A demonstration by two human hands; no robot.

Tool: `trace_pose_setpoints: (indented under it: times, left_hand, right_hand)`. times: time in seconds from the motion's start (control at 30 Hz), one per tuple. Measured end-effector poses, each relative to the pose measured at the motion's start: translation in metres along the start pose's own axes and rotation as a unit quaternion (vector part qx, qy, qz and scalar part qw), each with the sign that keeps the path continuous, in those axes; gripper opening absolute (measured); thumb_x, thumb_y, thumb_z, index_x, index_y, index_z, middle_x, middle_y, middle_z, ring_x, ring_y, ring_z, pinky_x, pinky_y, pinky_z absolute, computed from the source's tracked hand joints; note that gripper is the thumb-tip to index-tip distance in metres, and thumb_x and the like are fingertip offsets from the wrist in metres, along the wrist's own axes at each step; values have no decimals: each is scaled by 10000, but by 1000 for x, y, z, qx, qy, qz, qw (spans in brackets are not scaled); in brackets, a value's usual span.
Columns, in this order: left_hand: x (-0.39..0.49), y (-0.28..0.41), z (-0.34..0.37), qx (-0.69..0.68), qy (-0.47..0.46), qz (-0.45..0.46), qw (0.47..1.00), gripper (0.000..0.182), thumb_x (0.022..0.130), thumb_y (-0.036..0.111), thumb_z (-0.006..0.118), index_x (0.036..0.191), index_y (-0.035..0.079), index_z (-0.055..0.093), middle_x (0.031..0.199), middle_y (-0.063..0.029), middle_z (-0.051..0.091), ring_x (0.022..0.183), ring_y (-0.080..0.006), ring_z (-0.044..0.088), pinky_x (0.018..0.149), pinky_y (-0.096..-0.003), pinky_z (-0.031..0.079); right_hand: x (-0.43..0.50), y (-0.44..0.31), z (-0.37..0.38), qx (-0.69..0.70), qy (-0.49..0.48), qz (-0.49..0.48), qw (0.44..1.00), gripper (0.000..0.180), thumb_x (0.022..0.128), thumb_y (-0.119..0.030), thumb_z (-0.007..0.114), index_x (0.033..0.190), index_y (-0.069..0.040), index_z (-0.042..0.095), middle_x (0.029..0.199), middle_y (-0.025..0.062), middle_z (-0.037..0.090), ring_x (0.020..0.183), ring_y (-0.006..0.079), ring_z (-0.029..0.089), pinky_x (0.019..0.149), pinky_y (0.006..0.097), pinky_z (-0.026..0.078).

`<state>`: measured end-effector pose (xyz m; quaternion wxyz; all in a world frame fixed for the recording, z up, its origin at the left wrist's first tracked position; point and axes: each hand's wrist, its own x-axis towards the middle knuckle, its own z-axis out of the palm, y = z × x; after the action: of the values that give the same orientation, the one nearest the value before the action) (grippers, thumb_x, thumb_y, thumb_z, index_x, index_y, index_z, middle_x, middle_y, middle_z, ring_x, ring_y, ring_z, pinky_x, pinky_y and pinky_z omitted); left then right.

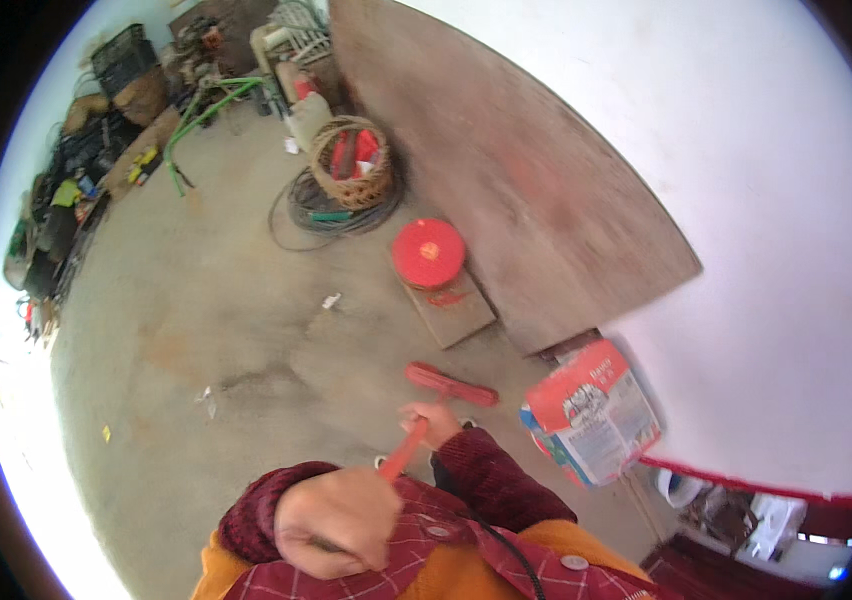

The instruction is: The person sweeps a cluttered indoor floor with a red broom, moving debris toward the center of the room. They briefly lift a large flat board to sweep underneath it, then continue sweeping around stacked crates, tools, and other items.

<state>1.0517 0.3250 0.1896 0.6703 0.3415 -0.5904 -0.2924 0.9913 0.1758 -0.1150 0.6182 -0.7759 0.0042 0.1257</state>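
Note:
A long red handle (pixel 402 452) slants up from my chest, with a red broom head (pixel 451 384) at its far end above the concrete floor. My left hand (pixel 340 523), blurred and close to the camera, is closed round the upper end of the handle. Farther down, my right hand (pixel 432 424) grips the handle just short of the head. Beyond the head, a round red lid or disc (pixel 428 253) rests on a brown board or box (pixel 453 309) on the floor.
A large brown board (pixel 516 172) leans on the white wall. Printed bags (pixel 595 412) stand at the right. A wicker basket (pixel 355 169) sits by coiled cable (pixel 298 210). A green metal frame (pixel 208 112) and piled items line the far left. Small scraps (pixel 331 301) lie on the floor.

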Motion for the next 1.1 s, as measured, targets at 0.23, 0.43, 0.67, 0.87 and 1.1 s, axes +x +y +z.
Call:
trace_pose_setpoints:
  times: [0.23, 0.43, 0.67, 0.87, 1.1]
  left_hand:
    - [-112, 142, 11, 272, 422, 217, 837, 254, 760, 180, 656, 667, 122, 427, 474, 37, 453, 375, -81, 421, 385, -238, 318]
    - [-157, 226, -4, 141, 284, 315, 894, 200, 766, 138, 642, 732, 104, 448, 480, 25, 483, 356, -85, 430, 365, -236, 340]
    - [-145, 209, -42, -96, 133, 314, 935, 158, 772, 89, 626, 807, 82, 472, 487, 12, 517, 333, -90, 439, 342, -233, 366]
    - [-103, 39, -56, -236, 176, 145, 945, 27, 844, 83, 458, 825, 93, 440, 444, 47, 416, 317, -71, 372, 343, -257, 328]
    - [-22, -49, 0, -294, 237, 14, 926, 78, 854, 139, 440, 841, 75, 482, 424, 51, 329, 336, -114, 315, 461, -317, 361]
  right_hand:
    - [10, -121, 74, -113, 106, -240, 958, 146, 734, -229, 669, 768, -116, 582, 659, 96, 595, 610, 323, 584, 535, 430, 429]
    - [-9, -264, 71, -217, 157, -416, 869, 173, 747, -235, 677, 756, -133, 537, 607, 49, 557, 558, 265, 559, 513, 400, 394]
    - [-65, -254, 20, -297, 306, -391, 815, 131, 706, -189, 686, 757, -134, 578, 642, 18, 571, 593, 226, 573, 569, 356, 406]
    - [-154, -125, -38, -355, 448, -113, 813, 85, 710, -148, 677, 750, -110, 612, 657, 95, 592, 616, 297, 590, 543, 410, 440]
    - [-248, -75, -52, -432, 507, 104, 739, 160, 750, -244, 648, 710, -129, 545, 611, 99, 562, 558, 319, 563, 508, 448, 400]
